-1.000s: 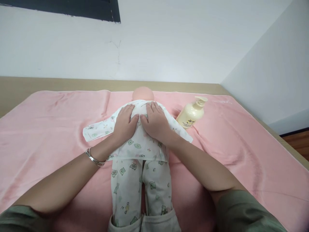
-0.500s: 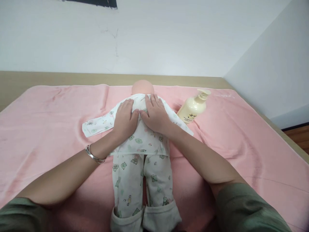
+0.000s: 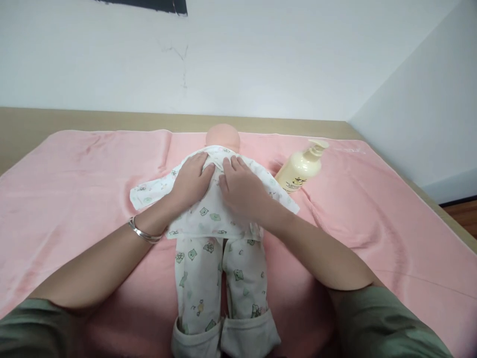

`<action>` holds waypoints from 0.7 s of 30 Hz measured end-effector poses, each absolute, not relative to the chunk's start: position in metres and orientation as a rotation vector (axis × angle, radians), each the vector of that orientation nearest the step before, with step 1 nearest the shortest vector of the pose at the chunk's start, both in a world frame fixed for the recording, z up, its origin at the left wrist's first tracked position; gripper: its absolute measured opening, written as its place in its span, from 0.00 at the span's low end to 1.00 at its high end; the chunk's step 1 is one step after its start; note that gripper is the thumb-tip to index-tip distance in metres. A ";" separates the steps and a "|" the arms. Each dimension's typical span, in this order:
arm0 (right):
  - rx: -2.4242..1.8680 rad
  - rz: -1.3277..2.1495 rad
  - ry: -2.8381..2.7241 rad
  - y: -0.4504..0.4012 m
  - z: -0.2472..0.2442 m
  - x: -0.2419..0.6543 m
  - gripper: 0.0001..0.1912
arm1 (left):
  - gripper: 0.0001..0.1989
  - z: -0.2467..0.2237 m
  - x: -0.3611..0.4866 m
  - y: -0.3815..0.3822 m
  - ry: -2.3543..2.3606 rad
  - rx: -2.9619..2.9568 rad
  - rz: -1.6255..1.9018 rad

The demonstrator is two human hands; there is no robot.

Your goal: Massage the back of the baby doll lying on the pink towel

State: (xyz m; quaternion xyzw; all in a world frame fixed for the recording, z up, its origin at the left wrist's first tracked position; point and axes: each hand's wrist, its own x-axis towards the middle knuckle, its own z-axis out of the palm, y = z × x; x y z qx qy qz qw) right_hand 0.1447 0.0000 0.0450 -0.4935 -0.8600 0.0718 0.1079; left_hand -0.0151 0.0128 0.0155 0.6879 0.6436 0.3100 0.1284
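Observation:
A baby doll lies on the pink blanket, its bare head [image 3: 222,137] at the far end. Its face does not show. It wears a white printed top [image 3: 214,219] and matching trousers [image 3: 201,283] with turned-up cuffs. My left hand [image 3: 192,181] rests on the left of the top's upper part, fingers laid out and thumb pointing inward. On the right of the same part, my right hand [image 3: 244,191] touches the cloth with its fingers extended, slightly blurred. A silver bangle [image 3: 143,233] circles my left wrist.
Just right of the doll, a cream pump bottle [image 3: 301,166] leans over on the pink blanket [image 3: 74,199]. A wooden surface edge [image 3: 149,119] runs behind the blanket, against a white wall [image 3: 261,59]. Another wall panel [image 3: 428,109] stands on the right.
My right hand has slid slightly down the top, towards me, uncovering more cloth near the neck. My left hand stays nearly where it was. The whole view has shifted slightly.

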 end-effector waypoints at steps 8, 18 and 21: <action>-1.525 0.311 -2.237 0.030 0.027 0.145 0.33 | 0.31 0.013 0.005 -0.009 1.771 2.145 0.844; -1.386 0.207 -2.443 -0.002 0.034 0.141 0.33 | 0.33 0.010 -0.018 0.017 1.808 1.955 0.975; -1.441 0.287 -2.343 0.025 0.032 0.147 0.33 | 0.33 0.005 -0.002 -0.001 1.879 2.072 0.952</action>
